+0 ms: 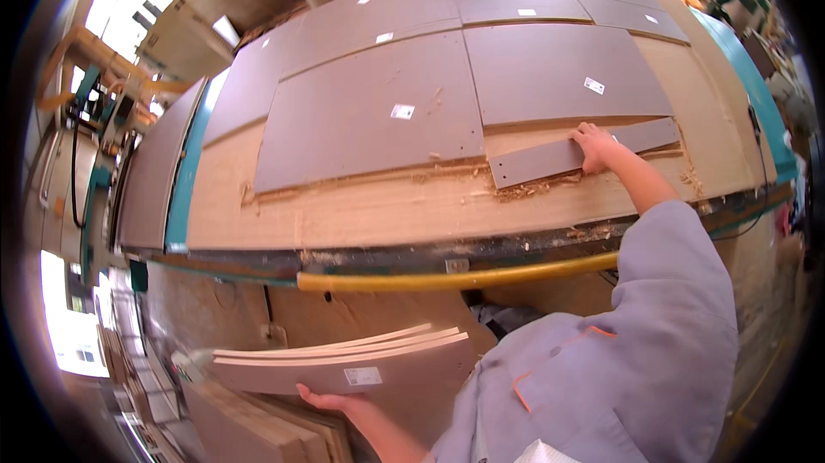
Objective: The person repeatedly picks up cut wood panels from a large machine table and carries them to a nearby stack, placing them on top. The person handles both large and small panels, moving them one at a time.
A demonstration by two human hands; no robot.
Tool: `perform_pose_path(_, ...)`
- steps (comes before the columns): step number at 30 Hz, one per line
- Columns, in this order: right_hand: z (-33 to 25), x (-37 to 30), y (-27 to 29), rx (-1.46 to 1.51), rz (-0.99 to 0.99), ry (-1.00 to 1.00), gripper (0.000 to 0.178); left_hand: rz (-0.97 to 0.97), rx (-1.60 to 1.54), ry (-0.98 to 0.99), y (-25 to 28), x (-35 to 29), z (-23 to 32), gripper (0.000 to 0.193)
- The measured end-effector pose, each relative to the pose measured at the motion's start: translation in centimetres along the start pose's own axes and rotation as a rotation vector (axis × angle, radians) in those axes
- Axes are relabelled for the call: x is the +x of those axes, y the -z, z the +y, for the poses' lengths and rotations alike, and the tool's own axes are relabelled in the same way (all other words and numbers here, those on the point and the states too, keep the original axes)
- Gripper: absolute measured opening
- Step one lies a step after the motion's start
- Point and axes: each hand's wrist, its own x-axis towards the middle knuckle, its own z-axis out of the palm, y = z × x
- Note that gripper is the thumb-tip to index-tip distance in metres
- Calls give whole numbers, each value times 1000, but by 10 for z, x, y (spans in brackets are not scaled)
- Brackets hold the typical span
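**R hand clamped on narrow strip; L hand under stacked strips**

R hand (pixel 595 149) grips the narrow strip (pixel 533 164) across its width: thumb at near edge, fingers over far edge. Strip is on the workbench, R of centre, slightly angled, just below a big panel (pixel 563 76); flat, smooth, matte grey-brown w/ small dark holes at L end.

L hand (pixel 331 398) is under the lower edge of the stacked strips (pixel 301 380), lower L, off the near side of the bench. Most fingers hidden, so can't tell how tightly they close. Strips stand on edge, face to face: grey-brown faces, pale raw edges on top.

Bench surface (pixel 387 222) = light wood-tone sheet, w/ curly shavings (pixel 524 193) by the strip's near edge. More rectangular grey-brown panels laid in rows behind. Rounded yellow bar (pixel 464 277) along bench front.

Labels: white rectangular stickers on most panels, e.g. the large L one (pixel 402 111), plus one on the stack's front face (pixel 363 375); dark print, too small to read.
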Motion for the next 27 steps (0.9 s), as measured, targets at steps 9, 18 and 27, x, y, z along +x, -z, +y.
perform_pose_path(9,35,-25,19,-191,-59,269,67,152,-167,-23,33,-120,-8,71)
perform_pose_path(18,-21,-55,82,324,362,771,81,30,-216,54,-32,-127,-75,53)
perform_pose_path(27,-195,-78,112,511,278,1038,68,-183,-209,210,-175,-138,-150,69)
